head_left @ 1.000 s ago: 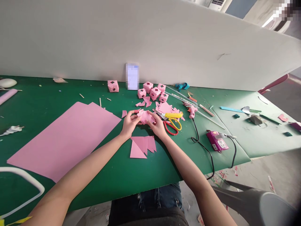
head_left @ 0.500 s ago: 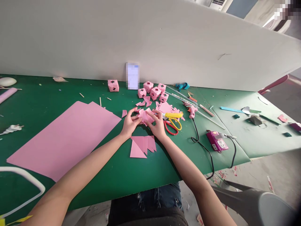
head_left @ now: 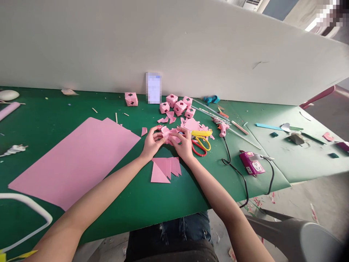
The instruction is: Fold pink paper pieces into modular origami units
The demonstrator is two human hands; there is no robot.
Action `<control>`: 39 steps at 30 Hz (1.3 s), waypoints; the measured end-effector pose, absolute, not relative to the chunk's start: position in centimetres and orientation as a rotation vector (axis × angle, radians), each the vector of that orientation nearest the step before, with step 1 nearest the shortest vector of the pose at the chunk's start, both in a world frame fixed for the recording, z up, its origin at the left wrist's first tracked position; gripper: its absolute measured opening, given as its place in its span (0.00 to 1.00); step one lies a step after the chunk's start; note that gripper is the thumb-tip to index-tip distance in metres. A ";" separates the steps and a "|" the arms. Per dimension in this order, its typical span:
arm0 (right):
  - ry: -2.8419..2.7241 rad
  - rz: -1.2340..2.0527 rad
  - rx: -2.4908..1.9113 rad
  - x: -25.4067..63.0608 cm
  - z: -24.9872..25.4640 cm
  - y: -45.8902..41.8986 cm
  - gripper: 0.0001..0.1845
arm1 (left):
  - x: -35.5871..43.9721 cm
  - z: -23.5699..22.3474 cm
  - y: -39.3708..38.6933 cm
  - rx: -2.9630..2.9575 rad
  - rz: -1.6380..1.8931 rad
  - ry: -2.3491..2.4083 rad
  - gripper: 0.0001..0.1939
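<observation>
Between my two hands is a folded piece of pink paper (head_left: 169, 134), held above the table. My left hand (head_left: 152, 142) pinches its left side, and my right hand (head_left: 183, 142) grips its right side with thumb and fingers. Just below the hands lie cut and creased pink paper pieces (head_left: 160, 171). Scissors with red and yellow handles (head_left: 200, 146) and a yellow cutter (head_left: 201, 133) rest to the right of my right hand. Beyond the hands sit several folded pink paper balls (head_left: 180, 107) with dark diamond-shaped openings.
Large pink sheets (head_left: 76, 160) cover the left part of the green table (head_left: 131, 211). A phone (head_left: 154, 88) leans on the white partition (head_left: 109, 47). At right are a pink glue gun (head_left: 223, 129), clear glue sticks (head_left: 245, 140) and a purple power strip (head_left: 251, 163) with black cords.
The paper between my fingers has bent into a more curled, closed-up shape. My fingers have shifted slightly around it, while the things on the table lie as before.
</observation>
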State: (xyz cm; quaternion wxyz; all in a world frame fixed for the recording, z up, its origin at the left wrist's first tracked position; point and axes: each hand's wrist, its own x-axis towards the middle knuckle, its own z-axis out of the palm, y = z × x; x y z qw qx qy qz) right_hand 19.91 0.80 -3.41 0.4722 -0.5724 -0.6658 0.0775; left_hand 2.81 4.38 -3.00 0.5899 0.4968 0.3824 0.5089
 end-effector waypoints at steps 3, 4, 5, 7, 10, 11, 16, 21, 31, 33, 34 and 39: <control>-1.634 0.207 -1.392 20.1 -3.3 0.8 0.07 | 2.8 -3.2 4.5 1.190 1.208 0.900 0.35; -1.641 0.211 -1.383 20.1 -3.3 0.8 0.08 | 2.8 -3.2 4.5 1.180 1.202 0.899 0.36; -1.646 0.213 -1.372 20.1 -3.3 0.9 0.11 | 2.8 -3.2 4.5 1.164 1.195 0.895 0.36; -1.657 0.213 -1.353 20.1 -3.3 0.9 0.15 | 2.7 -3.1 4.4 1.135 1.188 0.887 0.36; -1.665 0.199 -1.377 19.9 -3.2 0.7 0.16 | 2.7 -2.8 4.3 1.113 1.192 0.881 0.36; -1.668 0.187 -1.392 19.7 -3.2 0.7 0.17 | 2.7 -2.7 4.2 1.110 1.197 0.884 0.35; -1.719 0.169 -1.379 19.2 -3.0 0.4 0.15 | 2.7 -2.3 3.9 1.130 1.210 0.895 0.30; -1.717 0.164 -1.369 19.3 -2.9 0.4 0.12 | 2.7 -2.2 3.9 1.228 1.268 0.884 0.27; -1.755 0.261 -1.326 19.8 -2.9 0.5 0.11 | 2.6 -2.8 3.9 1.427 1.273 0.895 0.25; -1.751 0.268 -1.317 19.8 -2.9 0.5 0.10 | 2.5 -2.7 4.0 1.395 1.269 0.889 0.26; -1.743 0.270 -1.311 19.8 -2.9 0.5 0.10 | 2.5 -2.7 4.0 1.375 1.263 0.880 0.27; -1.680 0.294 -1.297 19.8 -2.7 0.5 0.07 | 2.5 -2.6 4.2 1.284 1.265 0.868 0.29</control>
